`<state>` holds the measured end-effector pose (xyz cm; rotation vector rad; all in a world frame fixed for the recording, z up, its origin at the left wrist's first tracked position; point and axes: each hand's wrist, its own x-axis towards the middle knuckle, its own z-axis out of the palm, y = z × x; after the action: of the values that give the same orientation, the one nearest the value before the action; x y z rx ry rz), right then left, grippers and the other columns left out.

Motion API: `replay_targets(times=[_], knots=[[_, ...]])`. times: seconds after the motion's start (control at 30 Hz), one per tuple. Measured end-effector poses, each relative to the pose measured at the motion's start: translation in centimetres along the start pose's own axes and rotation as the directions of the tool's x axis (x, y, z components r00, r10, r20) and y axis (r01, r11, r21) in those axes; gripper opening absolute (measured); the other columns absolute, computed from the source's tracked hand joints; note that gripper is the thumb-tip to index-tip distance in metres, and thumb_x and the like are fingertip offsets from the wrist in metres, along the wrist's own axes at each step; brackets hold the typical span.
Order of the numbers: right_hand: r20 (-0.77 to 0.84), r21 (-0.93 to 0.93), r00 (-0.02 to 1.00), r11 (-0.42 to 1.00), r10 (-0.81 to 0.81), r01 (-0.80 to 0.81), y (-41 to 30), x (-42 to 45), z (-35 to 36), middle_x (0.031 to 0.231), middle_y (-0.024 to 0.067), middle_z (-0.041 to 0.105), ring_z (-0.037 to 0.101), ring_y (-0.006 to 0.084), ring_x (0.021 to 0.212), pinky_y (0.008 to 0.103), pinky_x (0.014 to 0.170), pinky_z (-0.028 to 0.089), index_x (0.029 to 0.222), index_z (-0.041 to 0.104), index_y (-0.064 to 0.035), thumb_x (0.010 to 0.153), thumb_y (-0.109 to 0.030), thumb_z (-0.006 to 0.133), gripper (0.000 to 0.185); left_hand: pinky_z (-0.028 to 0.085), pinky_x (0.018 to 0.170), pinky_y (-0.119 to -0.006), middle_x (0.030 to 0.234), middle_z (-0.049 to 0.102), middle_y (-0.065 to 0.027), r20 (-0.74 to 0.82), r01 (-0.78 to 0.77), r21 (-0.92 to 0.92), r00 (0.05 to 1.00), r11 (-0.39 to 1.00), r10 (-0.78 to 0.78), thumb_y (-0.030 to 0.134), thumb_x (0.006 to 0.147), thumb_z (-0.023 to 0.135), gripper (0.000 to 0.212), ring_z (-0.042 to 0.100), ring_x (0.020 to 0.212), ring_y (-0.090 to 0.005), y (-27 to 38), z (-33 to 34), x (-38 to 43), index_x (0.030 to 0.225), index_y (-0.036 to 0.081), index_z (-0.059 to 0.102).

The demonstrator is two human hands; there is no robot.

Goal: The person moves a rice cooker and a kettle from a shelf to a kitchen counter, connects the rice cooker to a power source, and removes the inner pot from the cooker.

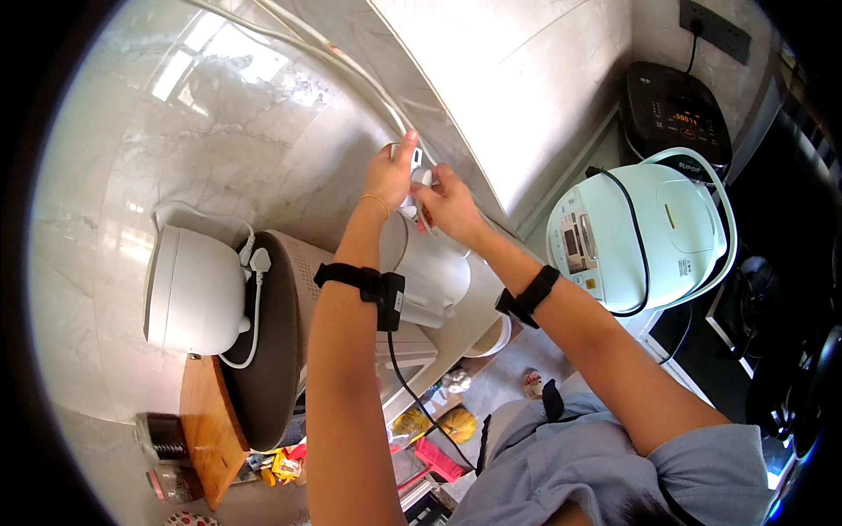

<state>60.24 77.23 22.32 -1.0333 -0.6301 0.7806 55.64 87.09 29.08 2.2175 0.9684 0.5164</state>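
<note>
Close to the wall, my left hand (389, 177) is wrapped around a white power strip (416, 158), thumb on top. My right hand (455, 205) pinches a white plug (421, 176) against the strip; my fingers hide whether its pins are in a socket. White cables (368, 75) run down along the wall to the strip. Just below my hands is a white pitcher-shaped appliance (431, 269), partly covered by my left forearm. Further left, a small white rounded appliance (197, 289) sits with its own cord and a loose white plug (260, 260).
A mint-green rice cooker (658, 230) with a raised handle and black cord stands at right. Behind it, a black Supor cooker (674, 112) shows a lit display, below a wall socket (715, 29). A dark round board (270, 394), wooden board (207, 421) and pink broom (439, 460) lie lower left.
</note>
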Motion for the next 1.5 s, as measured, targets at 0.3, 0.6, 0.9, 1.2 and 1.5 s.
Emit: replay_targets(times=[0.3,0.6,0.9,1.2,1.5], knots=[[0.056,0.142,0.998,0.989,-0.041,0.032,-0.7,1.2,0.6,0.055,0.0073,0.050,0.049,0.0127,0.040,0.0283,0.038,0.037,0.088,0.040,0.0012,0.081,-0.021,0.061,0.032,0.043,0.072,-0.036,0.080,0.060,-0.0180,-0.032,0.014,-0.041,0.999,0.999,-0.015,0.065,0.080,0.043,0.073,0.055,0.075,-0.0261,2.0,-1.5,-0.8,0.084,-0.006,0.060],[0.054,0.022,0.995,0.996,-0.084,0.083,-2.4,-0.2,1.1,0.063,0.0093,0.051,0.052,0.0141,0.044,0.0283,0.041,0.043,0.089,0.038,0.0028,0.085,-0.017,0.058,0.028,0.045,0.065,-0.034,0.072,0.059,-0.0132,-0.019,0.015,-0.048,1.000,0.999,-0.016,0.063,0.080,0.045,0.069,0.055,0.067,-0.0210,2.1,-2.2,-1.1,0.080,-0.004,0.060],[-0.104,-0.125,0.963,0.964,-0.247,0.234,-1.6,-1.0,-3.0,0.080,0.0134,0.058,0.059,0.0176,0.065,0.0293,0.059,0.047,0.099,0.039,0.0040,0.079,-0.022,0.066,0.043,0.046,0.072,-0.035,0.091,0.059,-0.0161,-0.119,0.211,-0.388,0.954,0.897,-0.276,0.062,0.078,0.051,0.073,0.058,0.082,-0.0244,-1.7,-3.4,-0.1,0.102,-0.008,0.055],[-0.314,-0.478,0.948,0.871,-0.047,-0.115,7.9,-2.0,-5.7,0.076,0.0143,0.059,0.058,0.0249,0.069,0.0336,0.066,0.046,0.105,0.050,0.0067,0.064,-0.034,0.077,0.064,0.044,0.080,-0.031,0.106,0.055,-0.0201,-0.163,0.174,-0.097,0.969,0.980,-0.188,0.060,0.079,0.050,0.079,0.056,0.092,-0.0251,-1.3,-1.8,-0.2,0.115,-0.009,0.046],[-0.287,-0.538,0.952,0.803,0.111,-0.256,10.1,-3.7,-8.1,0.095,0.0215,0.060,0.059,0.0309,0.087,0.0359,0.078,0.045,0.112,0.050,0.0092,0.065,-0.041,0.073,0.073,0.028,0.100,-0.031,0.130,0.038,-0.0171,-0.371,-0.188,-0.452,0.929,0.872,0.008,0.023,0.087,0.055,0.057,0.037,0.121,-0.0224,0.8,1.3,-15.1,0.131,-0.003,0.029]])
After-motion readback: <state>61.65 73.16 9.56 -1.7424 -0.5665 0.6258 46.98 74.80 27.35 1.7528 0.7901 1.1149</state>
